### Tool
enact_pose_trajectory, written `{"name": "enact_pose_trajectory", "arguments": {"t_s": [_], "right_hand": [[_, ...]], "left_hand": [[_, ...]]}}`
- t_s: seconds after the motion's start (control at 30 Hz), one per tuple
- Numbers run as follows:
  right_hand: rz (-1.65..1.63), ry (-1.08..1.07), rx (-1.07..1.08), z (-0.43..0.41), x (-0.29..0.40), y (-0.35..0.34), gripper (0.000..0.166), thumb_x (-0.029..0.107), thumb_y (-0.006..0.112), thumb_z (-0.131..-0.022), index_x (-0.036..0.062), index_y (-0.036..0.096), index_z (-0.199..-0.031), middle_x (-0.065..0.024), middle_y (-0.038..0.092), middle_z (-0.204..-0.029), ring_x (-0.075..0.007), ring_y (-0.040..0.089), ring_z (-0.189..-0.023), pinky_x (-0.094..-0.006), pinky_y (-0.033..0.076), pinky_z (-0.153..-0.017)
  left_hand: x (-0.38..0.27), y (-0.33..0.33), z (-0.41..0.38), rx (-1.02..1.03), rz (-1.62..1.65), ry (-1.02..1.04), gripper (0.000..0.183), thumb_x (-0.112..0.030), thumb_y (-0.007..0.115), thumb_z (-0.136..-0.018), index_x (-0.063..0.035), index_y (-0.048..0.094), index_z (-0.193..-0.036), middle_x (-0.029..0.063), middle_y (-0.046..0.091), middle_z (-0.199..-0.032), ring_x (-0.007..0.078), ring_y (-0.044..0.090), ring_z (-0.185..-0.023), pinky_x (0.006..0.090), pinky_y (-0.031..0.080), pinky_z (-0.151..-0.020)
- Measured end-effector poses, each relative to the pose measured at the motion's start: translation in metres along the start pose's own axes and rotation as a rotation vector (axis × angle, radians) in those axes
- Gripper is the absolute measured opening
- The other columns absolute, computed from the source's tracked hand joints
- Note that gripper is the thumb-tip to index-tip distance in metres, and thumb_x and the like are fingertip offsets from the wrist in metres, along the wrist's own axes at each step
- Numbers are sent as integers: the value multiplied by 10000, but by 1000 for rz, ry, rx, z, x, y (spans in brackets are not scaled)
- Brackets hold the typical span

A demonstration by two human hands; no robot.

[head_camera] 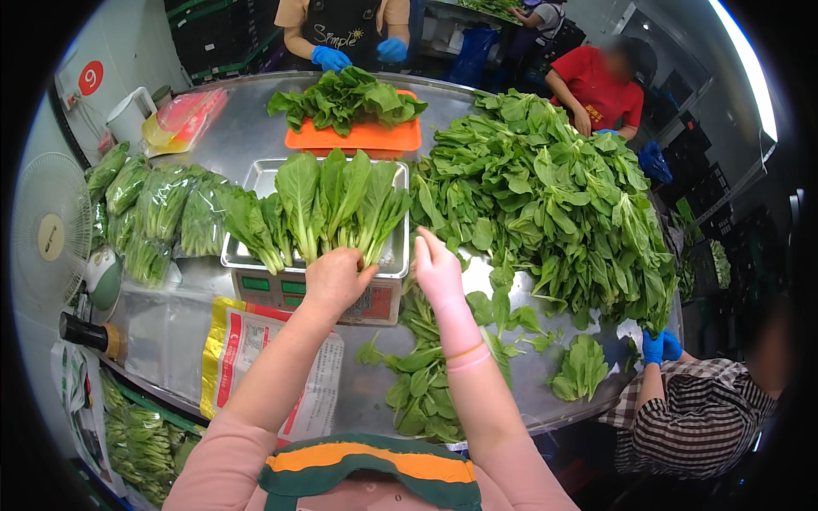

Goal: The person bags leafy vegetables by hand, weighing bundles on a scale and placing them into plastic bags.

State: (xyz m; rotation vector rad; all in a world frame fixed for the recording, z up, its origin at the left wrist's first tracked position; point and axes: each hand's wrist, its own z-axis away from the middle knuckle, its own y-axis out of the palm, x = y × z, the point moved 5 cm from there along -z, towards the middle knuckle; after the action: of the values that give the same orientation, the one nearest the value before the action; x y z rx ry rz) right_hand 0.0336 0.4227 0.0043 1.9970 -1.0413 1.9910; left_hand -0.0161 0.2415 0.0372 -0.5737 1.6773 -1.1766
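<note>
My left hand [335, 281] is closed around the stem ends of leafy greens [332, 198] at the near edge of a metal tray [261, 172]. The tray rests on a digital scale [268, 294], and more greens lie in its left part. To the right of the tray, my right hand [438, 265] is raised, with fingers close together and partly curled; whether it holds anything is unclear. It is beside a large heap of leafy greens [537, 198]. Loose leaves [422, 383] lie on the metal table under and beside my right forearm.
Bagged greens [160, 198] and a fan [51, 236] stand left. Printed packaging [255, 358] lies near me. An orange tray [354, 137] with greens is across the table. Co-workers' gloved hands [331, 59] are at the far side and at the right edge [661, 347].
</note>
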Motion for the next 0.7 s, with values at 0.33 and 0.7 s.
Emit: {"name": "enact_pose_trajectory", "arguments": {"t_s": [0.33, 0.7], "right_hand": [[795, 248, 233, 9, -38, 5, 506, 532, 553, -814, 51, 705, -779, -191, 675, -807, -361, 653, -822, -423, 519, -762], [-111, 181, 36, 53, -28, -41, 288, 190, 594, -895, -13, 553, -696, -70, 622, -614, -127, 567, -496, -290, 457, -473]], "left_hand": [[-11, 7, -14, -214, 206, 72, 219, -248, 659, -784, -47, 605, -715, 102, 627, -740, 288, 619, -633, 394, 490, -581], [-35, 34, 37, 135, 554, 228, 410, -277, 732, -776, -24, 617, -1079, 146, 640, -965, 244, 639, -864, 353, 524, -742]]}}
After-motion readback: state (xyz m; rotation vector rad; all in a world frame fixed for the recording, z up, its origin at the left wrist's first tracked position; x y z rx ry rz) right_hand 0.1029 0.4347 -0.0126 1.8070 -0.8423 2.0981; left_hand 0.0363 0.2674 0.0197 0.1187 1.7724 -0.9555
